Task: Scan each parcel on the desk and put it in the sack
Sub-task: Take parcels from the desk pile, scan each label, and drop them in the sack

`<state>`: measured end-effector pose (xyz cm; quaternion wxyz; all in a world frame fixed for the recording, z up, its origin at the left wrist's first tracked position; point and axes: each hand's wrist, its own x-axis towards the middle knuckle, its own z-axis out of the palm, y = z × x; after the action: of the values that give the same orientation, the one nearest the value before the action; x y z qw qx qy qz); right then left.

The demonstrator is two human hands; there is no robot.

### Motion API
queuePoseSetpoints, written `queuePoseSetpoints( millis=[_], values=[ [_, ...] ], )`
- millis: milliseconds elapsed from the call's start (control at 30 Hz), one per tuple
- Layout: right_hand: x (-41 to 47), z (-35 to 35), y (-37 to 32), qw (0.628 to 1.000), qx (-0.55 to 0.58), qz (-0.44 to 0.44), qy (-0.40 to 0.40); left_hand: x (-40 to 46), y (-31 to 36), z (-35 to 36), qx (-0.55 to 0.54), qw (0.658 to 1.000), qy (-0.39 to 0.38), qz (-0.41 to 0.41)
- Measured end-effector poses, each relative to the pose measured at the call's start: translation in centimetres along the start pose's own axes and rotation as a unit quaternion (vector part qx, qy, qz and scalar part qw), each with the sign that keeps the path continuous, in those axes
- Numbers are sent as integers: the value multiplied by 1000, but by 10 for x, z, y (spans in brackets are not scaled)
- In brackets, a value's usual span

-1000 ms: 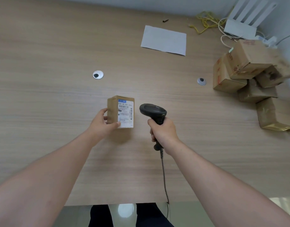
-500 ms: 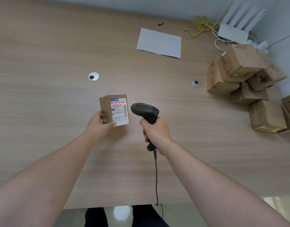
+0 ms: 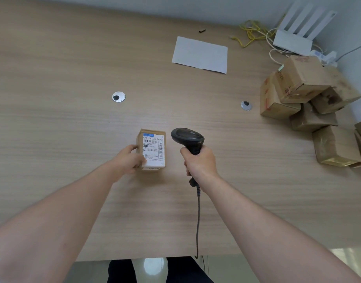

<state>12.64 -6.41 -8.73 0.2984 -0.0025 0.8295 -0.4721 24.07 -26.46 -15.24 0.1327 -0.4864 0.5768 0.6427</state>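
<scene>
Parcel [image 3: 152,149] label partly behind L hand [image 3: 128,159]

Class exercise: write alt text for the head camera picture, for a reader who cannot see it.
Seen from above, a person's left hand holds a small labelled parcel on a wooden desk, while the right hand grips a corded barcode scanner beside it. A pile of cardboard boxes sits at the right; a white paper sheet lies farther back.
</scene>
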Motion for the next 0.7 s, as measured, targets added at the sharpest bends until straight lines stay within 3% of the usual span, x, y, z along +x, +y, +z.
queuePoseSetpoints(
  millis=[133,267,433,533,700],
  values=[
    [4,3,6,1000,-9,2,-1,0,3,6,23,999,35,8],
    [9,-1,10,1000,-11,7,-3,3,10,15,117,988,87,54],
    [17,-4,12,999,-35,-1,14,-1,22,43,281,933,167,150],
    [23,-6,14,999,-46,-17,16,-4,27,59,389,891,181,146],
    [26,-7,13,997,-72,-38,-12,-16,29,64,421,883,168,123]
  ],
)
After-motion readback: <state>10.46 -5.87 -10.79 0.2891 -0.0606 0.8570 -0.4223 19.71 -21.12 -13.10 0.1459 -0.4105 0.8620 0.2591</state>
